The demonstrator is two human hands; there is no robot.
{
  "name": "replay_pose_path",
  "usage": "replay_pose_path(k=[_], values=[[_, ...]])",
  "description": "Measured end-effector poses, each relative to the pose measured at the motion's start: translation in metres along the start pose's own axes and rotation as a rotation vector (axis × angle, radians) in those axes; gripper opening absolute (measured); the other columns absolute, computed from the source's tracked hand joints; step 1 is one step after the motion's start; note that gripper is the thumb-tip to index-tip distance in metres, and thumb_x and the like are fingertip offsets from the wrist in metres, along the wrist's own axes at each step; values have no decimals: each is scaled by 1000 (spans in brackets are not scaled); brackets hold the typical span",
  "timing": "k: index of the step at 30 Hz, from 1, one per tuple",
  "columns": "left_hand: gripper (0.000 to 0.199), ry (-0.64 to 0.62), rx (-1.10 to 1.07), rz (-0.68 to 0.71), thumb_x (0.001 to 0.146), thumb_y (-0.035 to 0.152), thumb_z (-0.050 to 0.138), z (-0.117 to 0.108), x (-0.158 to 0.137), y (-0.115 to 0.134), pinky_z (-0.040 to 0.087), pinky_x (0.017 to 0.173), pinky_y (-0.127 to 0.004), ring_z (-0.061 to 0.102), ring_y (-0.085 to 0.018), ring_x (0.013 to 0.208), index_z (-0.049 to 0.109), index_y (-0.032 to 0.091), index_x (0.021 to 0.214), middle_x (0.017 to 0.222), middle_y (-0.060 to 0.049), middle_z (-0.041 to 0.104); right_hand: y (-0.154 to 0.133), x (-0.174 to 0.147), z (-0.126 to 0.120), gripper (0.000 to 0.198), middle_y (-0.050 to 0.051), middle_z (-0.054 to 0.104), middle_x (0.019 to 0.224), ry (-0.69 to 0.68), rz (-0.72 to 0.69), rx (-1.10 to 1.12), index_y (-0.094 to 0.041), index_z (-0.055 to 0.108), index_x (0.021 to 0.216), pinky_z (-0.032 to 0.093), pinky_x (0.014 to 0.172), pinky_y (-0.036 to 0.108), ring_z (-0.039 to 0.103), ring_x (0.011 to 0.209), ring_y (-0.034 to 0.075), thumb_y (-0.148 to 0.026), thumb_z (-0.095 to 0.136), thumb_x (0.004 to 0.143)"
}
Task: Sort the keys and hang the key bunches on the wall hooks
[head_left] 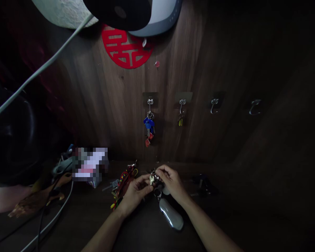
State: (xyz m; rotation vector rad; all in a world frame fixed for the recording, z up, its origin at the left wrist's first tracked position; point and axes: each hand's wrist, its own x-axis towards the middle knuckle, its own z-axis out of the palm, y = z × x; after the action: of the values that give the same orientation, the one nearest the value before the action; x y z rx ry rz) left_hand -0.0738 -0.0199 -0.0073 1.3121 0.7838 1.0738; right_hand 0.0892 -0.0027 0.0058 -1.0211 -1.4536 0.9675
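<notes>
Close together above the dark shelf, my two hands hold one bunch of keys (151, 180) between them. My left hand (136, 190) pinches it from the left, next to a small brass-coloured key. The fingers of my right hand (172, 180) grip the ring at its upper right. From a metal ring below my fingers hangs a shiny grey oval key fob (172, 214). Just left of my left hand lies a heap of keys with red and yellow cords (124, 182). Behind my right hand, a dark bunch of keys (203, 183) lies in shadow.
On the wooden back panel are several adhesive hooks (182, 105); one carries blue and red keys (148, 126), another a yellow-tagged key (180, 120). A red paper cutout (127, 52) is above. At left are a pixelated box (90, 164), a wooden figure (39, 199) and white cables (42, 68).
</notes>
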Motion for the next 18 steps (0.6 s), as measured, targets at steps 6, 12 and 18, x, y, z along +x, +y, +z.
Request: replay_pose_path(k=[6, 12, 18], values=[[42, 35, 3, 25, 71, 39, 70, -3, 1, -5, 46, 82, -31, 62, -17, 80, 64, 18, 107, 79, -2, 69, -4, 1, -1, 36, -4, 49, 55, 11, 25, -25, -19, 57, 70, 38, 48, 22, 46, 50, 11, -55, 57, 74], [36, 141, 234, 104, 78, 44, 59, -4, 2, -7, 50, 72, -28, 63, -17, 73, 64, 17, 101, 82, -3, 69, -7, 0, -7, 32, -4, 52, 55, -34, -11, -69, -19, 58, 72, 40, 50, 22, 49, 52, 11, -50, 57, 76], [33, 187, 560, 185, 85, 46, 46, -5, 0, -7, 50, 67, -25, 63, -16, 67, 63, 20, 96, 74, -2, 68, -16, -1, -12, 17, -2, 59, 61, -86, -47, -178, -18, 60, 74, 42, 53, 22, 54, 56, 11, -34, 57, 77]])
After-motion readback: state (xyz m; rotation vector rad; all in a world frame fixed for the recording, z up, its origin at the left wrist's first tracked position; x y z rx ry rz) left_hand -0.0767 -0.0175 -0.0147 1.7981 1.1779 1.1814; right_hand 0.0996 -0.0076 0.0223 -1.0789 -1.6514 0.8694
